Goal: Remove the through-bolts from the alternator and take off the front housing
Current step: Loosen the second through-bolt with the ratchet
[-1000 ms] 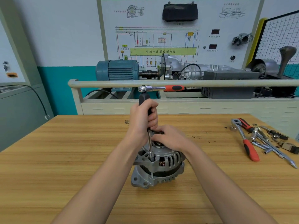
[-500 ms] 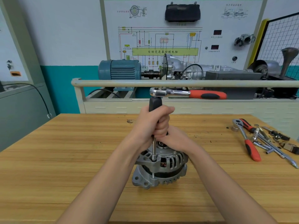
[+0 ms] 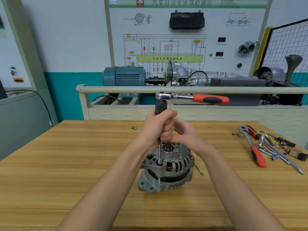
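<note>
While the alternator [image 3: 166, 169] stands upright on the wooden tabletop [image 3: 66, 164] at frame center, shaft end up, the left hand [image 3: 158, 127] is clenched round the black grip of a long extension driver [image 3: 160, 150] that runs straight down to a through-bolt [image 3: 159, 178] at the alternator's left front ear. Ratchet wrench [image 3: 191, 98] with red-and-black handle sits on top of the driver, handle sticking out toward frame right, level, nobody holding the handle. Right hand [image 3: 186, 132] sits just right of the left hand, above the alternator top, fingers loosely bent and touching the left hand's knuckles; blurred, not gripping anything as far as visible. Front housing [image 3: 175, 160] is on, slotted vents facing the camera, copper windings visible through one opening. A loose bolt [image 3: 198, 168] lies on the tabletop just right of the alternator, partly hidden by the right forearm. Right side of frame, well apart: second ratchet [image 3: 253, 147] with red handle, plus a pile of sockets and extension bars [image 3: 280, 152]. Behind the tabletop, upper half of frame: a training bench with a blue electric motor [image 3: 125, 77], a gearbox [image 3: 188, 75] and a wiring diagram board [image 3: 166, 47].
</note>
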Demonstrator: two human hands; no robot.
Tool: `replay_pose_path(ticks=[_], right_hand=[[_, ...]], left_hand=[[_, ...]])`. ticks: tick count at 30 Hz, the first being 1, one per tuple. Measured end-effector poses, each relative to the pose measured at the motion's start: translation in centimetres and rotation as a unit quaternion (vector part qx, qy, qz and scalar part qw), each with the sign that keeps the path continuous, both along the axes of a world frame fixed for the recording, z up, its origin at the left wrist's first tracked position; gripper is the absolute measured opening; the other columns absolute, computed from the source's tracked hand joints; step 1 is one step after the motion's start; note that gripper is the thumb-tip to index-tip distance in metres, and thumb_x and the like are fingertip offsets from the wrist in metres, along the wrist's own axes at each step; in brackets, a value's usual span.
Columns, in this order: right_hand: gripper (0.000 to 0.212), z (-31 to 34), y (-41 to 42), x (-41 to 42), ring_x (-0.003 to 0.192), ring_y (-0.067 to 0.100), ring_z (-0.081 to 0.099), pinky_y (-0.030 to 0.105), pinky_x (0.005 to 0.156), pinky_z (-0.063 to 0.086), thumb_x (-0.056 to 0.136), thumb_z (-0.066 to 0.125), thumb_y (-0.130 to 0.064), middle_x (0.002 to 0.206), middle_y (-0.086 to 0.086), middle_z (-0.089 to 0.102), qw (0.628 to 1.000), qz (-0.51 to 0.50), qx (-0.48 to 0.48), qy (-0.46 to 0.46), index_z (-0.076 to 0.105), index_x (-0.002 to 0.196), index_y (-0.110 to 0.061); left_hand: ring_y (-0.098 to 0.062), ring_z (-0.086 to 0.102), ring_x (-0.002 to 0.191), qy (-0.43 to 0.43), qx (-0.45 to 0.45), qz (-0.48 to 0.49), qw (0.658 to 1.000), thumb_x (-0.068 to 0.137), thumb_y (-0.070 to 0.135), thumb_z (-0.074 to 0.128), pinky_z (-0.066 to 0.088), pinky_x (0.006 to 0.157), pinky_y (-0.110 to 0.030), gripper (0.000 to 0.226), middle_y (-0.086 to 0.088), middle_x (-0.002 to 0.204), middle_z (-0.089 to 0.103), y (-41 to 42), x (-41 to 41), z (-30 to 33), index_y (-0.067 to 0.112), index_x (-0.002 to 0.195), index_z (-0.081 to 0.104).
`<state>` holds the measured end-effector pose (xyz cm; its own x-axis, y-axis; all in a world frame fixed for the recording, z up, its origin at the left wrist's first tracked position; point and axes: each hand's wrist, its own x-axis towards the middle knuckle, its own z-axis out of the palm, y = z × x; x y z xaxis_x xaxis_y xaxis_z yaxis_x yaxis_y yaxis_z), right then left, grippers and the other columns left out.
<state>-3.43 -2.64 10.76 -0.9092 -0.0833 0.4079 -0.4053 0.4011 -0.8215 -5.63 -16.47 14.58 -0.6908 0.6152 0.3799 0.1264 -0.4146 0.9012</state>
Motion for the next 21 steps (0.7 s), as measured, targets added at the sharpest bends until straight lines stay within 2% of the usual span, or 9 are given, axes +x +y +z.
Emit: replay_pose_path(ticks=[3,5,7,8,9,12,14,18,21], right_hand=[[0.066,2.4,0.3,2.2,0.134,0.021,0.043,0.040,0.112,0.033,0.072,0.065,-0.003,0.138,0.003,0.051,0.961,0.167,-0.205,0.078,0.045,0.132,-0.021],[0.069,4.5,-0.1,3.4,0.132,0.026,0.043,0.041,0.111,0.034,0.067,0.080,-0.018,0.136,0.010,0.051,0.915,0.215,-0.321,0.118,0.048,0.128,-0.014],[0.050,6.2,-1.1,4.0,0.124,0.025,0.050,0.037,0.106,0.038,0.065,0.084,-0.033,0.122,0.009,0.060,0.871,0.222,-0.408,0.159,0.062,0.104,-0.012],[0.028,6.9,-1.8,4.3,0.115,0.024,0.056,0.036,0.102,0.041,0.070,0.079,-0.035,0.106,0.008,0.065,0.850,0.209,-0.449,0.182,0.066,0.083,-0.013],[0.024,7.6,-2.4,4.5,0.100,0.022,0.063,0.035,0.095,0.044,0.079,0.070,-0.033,0.086,0.005,0.066,0.835,0.188,-0.475,0.205,0.062,0.064,-0.015],[0.050,8.4,-4.1,5.1,0.046,0.012,0.043,0.028,0.060,0.041,0.094,0.041,-0.020,0.044,-0.004,0.039,0.808,0.161,-0.506,0.255,0.042,0.044,-0.019],[0.052,8.0,-5.5,5.3,0.040,0.009,0.029,0.027,0.051,0.031,0.093,0.033,-0.014,0.040,-0.007,0.033,0.818,0.148,-0.463,0.308,0.038,0.042,-0.022],[0.044,6.5,-6.6,5.8,0.041,0.005,0.032,0.028,0.051,0.025,0.087,0.026,-0.003,0.042,-0.004,0.028,0.828,0.140,-0.365,0.402,0.031,0.048,-0.022],[0.041,6.5,-6.4,6.2,0.039,0.004,0.032,0.026,0.051,0.029,0.085,0.030,-0.006,0.041,-0.003,0.025,0.816,0.143,-0.393,0.400,0.029,0.047,-0.021]], left_hand=[[-0.008,0.016,0.030,0.006,-0.006,0.003,1.000,0.094,0.003,0.045,0.019,0.035,-0.014,0.057,0.007,0.038,0.022,-0.1,0.1,0.0,0.025,0.043,0.031],[-0.008,0.016,0.030,0.006,-0.009,0.003,1.000,0.093,0.004,0.046,0.020,0.035,-0.013,0.056,0.007,0.038,0.022,-0.1,0.1,0.0,0.025,0.043,0.030],[-0.008,0.016,0.030,0.003,-0.007,0.005,1.000,0.093,0.005,0.047,0.020,0.036,-0.013,0.056,0.007,0.038,0.022,-0.1,0.1,0.0,0.025,0.044,0.030],[-0.008,0.017,0.030,0.003,-0.005,0.006,1.000,0.093,0.005,0.047,0.020,0.036,-0.013,0.055,0.007,0.038,0.023,-0.2,0.1,0.0,0.025,0.045,0.030],[-0.008,0.017,0.031,0.004,-0.004,0.007,1.000,0.093,0.004,0.047,0.020,0.036,-0.013,0.054,0.007,0.039,0.023,-0.2,0.1,0.0,0.025,0.045,0.031],[-0.008,0.016,0.031,0.008,-0.002,0.020,1.000,0.093,0.004,0.048,0.020,0.036,-0.014,0.053,0.007,0.039,0.023,-0.1,0.3,-0.1,0.024,0.046,0.030],[-0.009,0.016,0.031,0.009,-0.004,0.025,1.000,0.092,0.004,0.048,0.019,0.036,-0.014,0.052,0.006,0.039,0.023,-0.2,0.3,-0.1,0.023,0.047,0.031],[-0.012,0.024,0.032,0.056,-0.045,-0.009,0.997,0.081,0.015,0.057,0.025,0.038,-0.018,0.042,0.003,0.038,0.027,-0.9,0.4,0.3,0.020,0.044,0.036],[-0.017,0.040,0.038,0.105,-0.054,-0.018,0.993,0.075,0.012,0.064,0.038,0.045,-0.023,0.031,0.001,0.042,0.037,-1.3,0.4,1.3,0.015,0.050,0.046]])
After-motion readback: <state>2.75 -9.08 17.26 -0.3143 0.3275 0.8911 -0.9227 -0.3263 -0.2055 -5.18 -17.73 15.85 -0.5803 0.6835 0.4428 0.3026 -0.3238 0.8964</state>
